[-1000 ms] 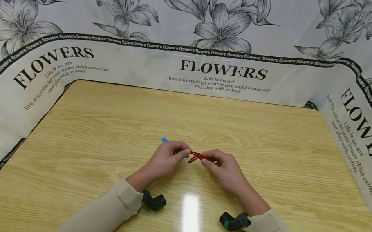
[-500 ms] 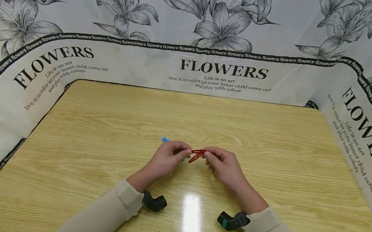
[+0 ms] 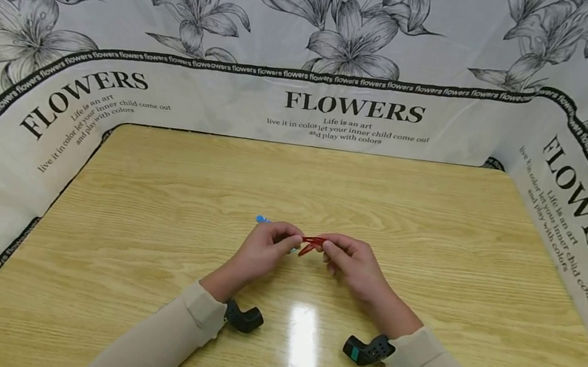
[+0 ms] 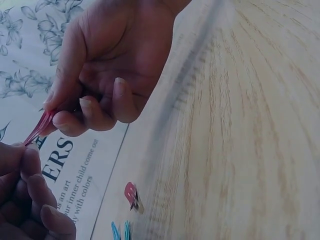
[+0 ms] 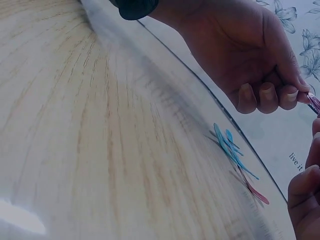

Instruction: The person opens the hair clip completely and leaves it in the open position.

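Note:
Between both hands, in front of the body, a slim red hair clip (image 4: 40, 127) is pinched at its two ends. My left hand (image 3: 266, 247) holds the left end between thumb and forefinger. The right hand (image 3: 355, 265) pinches the other end with its thumb on top, the remaining fingers curled below. Another red hair clip (image 5: 257, 195) lies on the table near the hands; it shows just under the held one in the head view. Light blue hair clips (image 5: 235, 150) lie beside it, largely hidden behind the left hand in the head view.
The wood-grain table (image 3: 184, 171) spreads around both arms, with a glare strip near the front. White cloth printed with flowers and lettering (image 3: 354, 109) encloses its back and sides. Black wrist cameras (image 3: 244, 319) sit at both beige cuffs.
The right hand has shifted its grip, its thumb coming up onto the clip. The held red clip has gone from slanting to nearly level. My left hand has stayed almost still.

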`<state>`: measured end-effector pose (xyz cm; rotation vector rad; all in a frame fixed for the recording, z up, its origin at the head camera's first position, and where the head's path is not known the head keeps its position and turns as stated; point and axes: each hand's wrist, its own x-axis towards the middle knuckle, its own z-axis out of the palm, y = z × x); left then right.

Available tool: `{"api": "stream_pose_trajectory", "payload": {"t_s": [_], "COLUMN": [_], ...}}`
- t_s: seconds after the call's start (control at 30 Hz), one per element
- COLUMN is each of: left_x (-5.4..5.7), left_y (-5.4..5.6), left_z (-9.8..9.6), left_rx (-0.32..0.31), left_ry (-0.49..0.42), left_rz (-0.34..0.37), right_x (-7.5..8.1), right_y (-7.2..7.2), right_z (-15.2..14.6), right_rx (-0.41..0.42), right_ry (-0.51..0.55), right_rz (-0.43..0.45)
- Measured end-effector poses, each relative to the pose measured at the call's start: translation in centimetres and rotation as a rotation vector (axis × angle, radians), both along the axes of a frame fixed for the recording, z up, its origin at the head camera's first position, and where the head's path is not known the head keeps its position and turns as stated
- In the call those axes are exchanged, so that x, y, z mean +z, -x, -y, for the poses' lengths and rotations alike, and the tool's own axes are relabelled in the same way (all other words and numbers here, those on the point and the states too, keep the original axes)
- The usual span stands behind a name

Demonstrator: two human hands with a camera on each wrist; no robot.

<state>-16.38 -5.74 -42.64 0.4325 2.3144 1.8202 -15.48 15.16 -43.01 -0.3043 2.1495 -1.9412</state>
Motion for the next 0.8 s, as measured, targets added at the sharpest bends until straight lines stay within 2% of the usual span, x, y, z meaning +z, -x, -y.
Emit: {"api": "stream_pose_trajectory", "payload": {"t_s": [0.43, 0.67, 0.8], "left_x": [-0.1, -0.6, -0.6], "left_y": [0.1, 0.4, 0.4], "left_z": [0.0, 0.3, 0.3], "left_rx": [-0.022, 0.002, -0.006], "left_ry": [0.011, 0.034, 0.035], "left_rz": [-0.017, -0.022, -0.018], "right_x": [0.1, 0.2, 0.2], "right_y": [-0.4, -0.7, -0.7], "right_z": [0.2, 0.9, 1.0], "right_rx": [-0.052, -0.07, -0.083], "right_ry": [0.044, 0.029, 0.032], "right_rz": [-0.001, -0.002, 0.003]}}
